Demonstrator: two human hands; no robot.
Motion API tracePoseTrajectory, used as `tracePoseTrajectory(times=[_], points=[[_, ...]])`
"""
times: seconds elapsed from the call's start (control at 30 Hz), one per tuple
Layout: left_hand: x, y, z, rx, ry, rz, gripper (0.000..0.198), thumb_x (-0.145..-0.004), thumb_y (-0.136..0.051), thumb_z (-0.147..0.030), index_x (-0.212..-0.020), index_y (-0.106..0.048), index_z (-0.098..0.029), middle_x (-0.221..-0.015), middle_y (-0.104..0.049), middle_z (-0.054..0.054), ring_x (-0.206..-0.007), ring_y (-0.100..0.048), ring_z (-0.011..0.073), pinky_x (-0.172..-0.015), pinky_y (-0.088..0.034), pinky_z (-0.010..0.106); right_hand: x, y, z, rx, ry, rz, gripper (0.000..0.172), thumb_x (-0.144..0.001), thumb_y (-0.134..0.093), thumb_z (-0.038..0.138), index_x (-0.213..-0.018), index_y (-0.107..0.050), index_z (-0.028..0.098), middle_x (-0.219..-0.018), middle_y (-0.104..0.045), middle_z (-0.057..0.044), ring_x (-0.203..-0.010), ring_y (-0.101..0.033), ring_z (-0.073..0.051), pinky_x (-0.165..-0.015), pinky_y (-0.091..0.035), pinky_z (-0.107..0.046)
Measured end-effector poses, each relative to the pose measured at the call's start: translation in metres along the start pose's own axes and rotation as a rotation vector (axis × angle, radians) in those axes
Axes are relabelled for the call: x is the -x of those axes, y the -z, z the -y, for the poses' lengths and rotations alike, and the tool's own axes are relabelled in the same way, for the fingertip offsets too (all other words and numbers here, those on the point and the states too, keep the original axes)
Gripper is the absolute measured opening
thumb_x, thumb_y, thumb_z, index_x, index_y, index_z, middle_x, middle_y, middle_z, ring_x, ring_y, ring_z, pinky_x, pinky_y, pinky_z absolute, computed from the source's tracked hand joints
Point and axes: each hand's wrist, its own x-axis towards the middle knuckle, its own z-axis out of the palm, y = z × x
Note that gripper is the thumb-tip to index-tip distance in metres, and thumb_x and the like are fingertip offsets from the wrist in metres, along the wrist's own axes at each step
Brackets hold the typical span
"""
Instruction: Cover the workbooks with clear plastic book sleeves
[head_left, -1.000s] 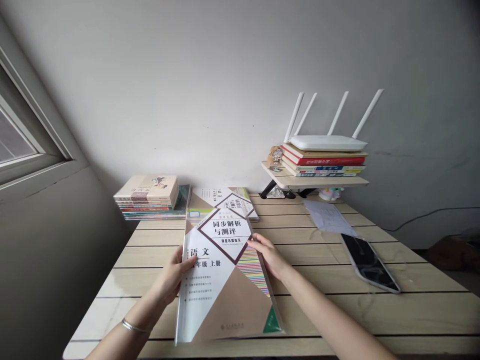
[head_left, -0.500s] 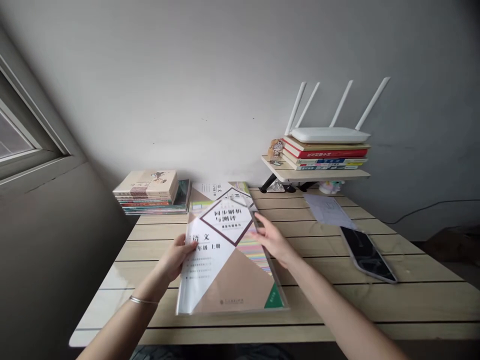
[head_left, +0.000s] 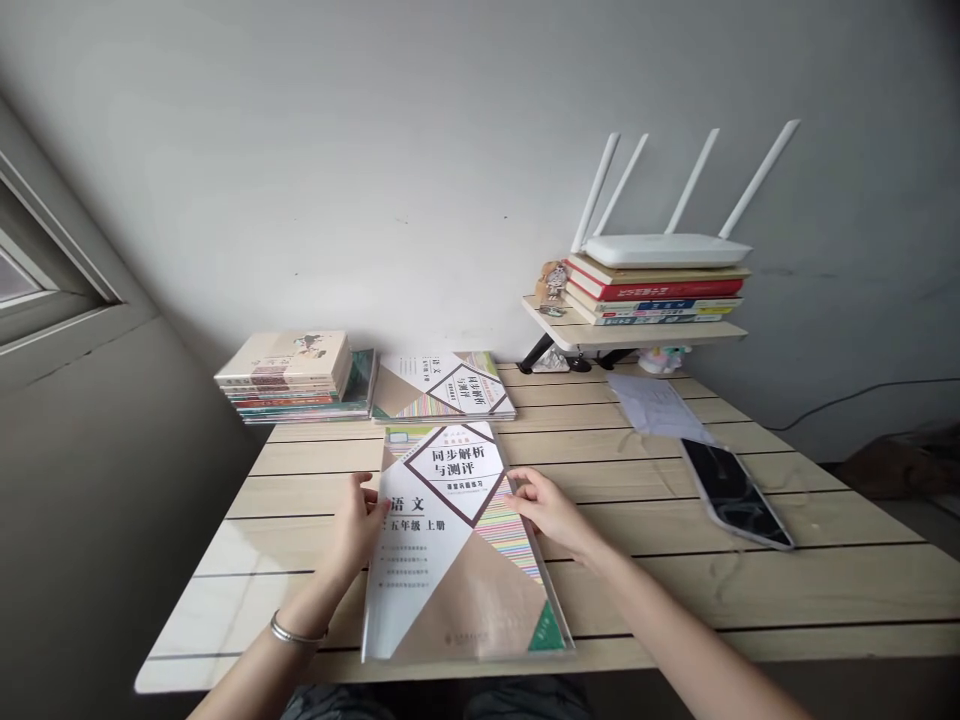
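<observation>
A workbook (head_left: 457, 560) in a clear plastic cover, with a white, brown and striped front, lies near the front edge of the table, its title facing me. My left hand (head_left: 361, 520), with a silver bangle at the wrist, pinches its left edge, thumb on the cover. Along the right edge my right hand (head_left: 544, 508) has its fingers on the striped part, gripping the side. Just behind is a small pile of similar workbooks (head_left: 442, 388) turned sideways. Fingers under the cover are hidden.
A stack of books (head_left: 289, 365) stands at the back left by the wall. On the right are a phone (head_left: 735, 492), a sheet of paper (head_left: 656, 405) and a small raised shelf (head_left: 570, 328) bearing books (head_left: 652, 292) and a white router (head_left: 667, 250). The slatted table (head_left: 637, 620) ends close to me.
The workbook has come down toward me, off the sideways pile, and both hands have moved with it. Its cover is now sharp and the pile behind shows fully. My view has shifted slightly.
</observation>
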Motion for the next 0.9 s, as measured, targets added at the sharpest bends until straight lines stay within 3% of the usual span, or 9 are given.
tracePoseTrajectory(times=[0.07, 0.2, 0.3, 0.4, 0.5, 0.63, 0.77, 0.9], points=[[0.004, -0.003, 0.001, 0.058, 0.033, 0.043, 0.041, -0.074, -0.058, -0.033, -0.107, -0.035, -0.022, -0.079, -0.059, 0.001, -0.068, -0.062, 0.018, -0.059, -0.049, 0.03, 0.003, 0.004, -0.001, 0.008, 0.018, -0.026, 0.028, -0.07, -0.061, 0.045, -0.084, -0.051, 0.022, -0.069, -0.061, 0.002, -0.06, -0.058, -0.014, -0.05, -0.043, -0.024], [0.01, -0.011, 0.002, 0.034, 0.02, 0.096, 0.031, -0.077, -0.053, -0.029, -0.102, -0.037, -0.021, -0.075, -0.058, 0.0, -0.066, -0.061, 0.0178, -0.058, -0.05, 0.031, 0.005, 0.01, 0.0, 0.058, 0.083, -0.121, 0.028, -0.07, -0.059, 0.048, -0.073, -0.051, 0.021, -0.07, -0.063, 0.0, -0.065, -0.059, -0.015, -0.059, -0.044, -0.027], [0.015, -0.018, -0.003, -0.223, -0.197, -0.07, 0.02, -0.083, -0.043, -0.023, -0.102, -0.043, -0.018, -0.093, -0.058, 0.008, -0.079, -0.062, 0.02, -0.068, -0.052, 0.037, 0.001, 0.011, -0.002, 0.142, 0.026, -0.121, 0.025, -0.072, -0.056, 0.045, -0.074, -0.049, 0.021, -0.065, -0.059, 0.002, -0.055, -0.054, -0.014, -0.05, -0.039, -0.025], [0.02, -0.024, -0.01, -0.6, -0.458, -0.224, 0.025, -0.087, -0.036, -0.019, -0.108, -0.05, -0.015, -0.125, -0.049, 0.019, -0.107, -0.056, 0.0267, -0.085, -0.047, 0.046, -0.007, 0.01, -0.005, 0.345, -0.008, -0.146, 0.021, -0.077, -0.051, 0.041, -0.07, -0.046, 0.022, -0.06, -0.055, 0.003, -0.05, -0.049, -0.013, -0.046, -0.035, -0.024], [0.023, -0.028, -0.008, -0.883, -0.573, -0.131, 0.036, -0.092, -0.034, -0.026, -0.124, -0.048, -0.015, -0.145, -0.035, 0.019, -0.13, -0.038, 0.0307, -0.098, -0.037, 0.054, -0.017, 0.01, -0.006, 0.625, 0.093, -0.258, 0.024, -0.08, -0.05, 0.039, -0.063, -0.045, 0.022, -0.059, -0.057, 0.002, -0.055, -0.052, -0.014, -0.051, -0.035, -0.025], [0.022, -0.031, 0.01, -1.014, -0.62, 0.017, 0.055, -0.094, -0.029, -0.043, -0.141, -0.033, -0.014, -0.149, -0.031, 0.016, -0.139, -0.024, 0.0289, -0.106, -0.028, 0.056, -0.03, 0.011, -0.008, 0.699, 0.109, -0.304, 0.019, -0.081, -0.05, 0.038, -0.07, -0.05, 0.023, -0.064, -0.062, 0.001, -0.061, -0.057, -0.015, -0.053, -0.035, -0.024], [0.018, -0.032, 0.024, -1.045, -0.657, -0.008, 0.06, -0.094, -0.026, -0.046, -0.145, -0.025, -0.015, -0.151, -0.028, 0.015, -0.14, -0.023, 0.0274, -0.108, -0.026, 0.052, -0.042, 0.012, -0.009, 0.647, 0.096, -0.303, 0.013, -0.079, -0.053, 0.034, -0.081, -0.055, 0.021, -0.066, -0.063, 0.002, -0.062, -0.059, -0.015, -0.054, -0.039, -0.024], [0.017, -0.034, 0.028, -1.06, -0.685, -0.051, 0.061, -0.094, -0.026, -0.046, -0.146, -0.023, -0.015, -0.151, -0.028, 0.014, -0.139, -0.024, 0.0273, -0.108, -0.027, 0.051, -0.06, 0.01, 0.0, 0.664, 0.112, -0.375, 0.027, -0.078, -0.057, 0.037, -0.098, -0.055, 0.019, -0.076, -0.065, -0.001, -0.07, -0.061, -0.017, -0.058, -0.04, -0.025]])
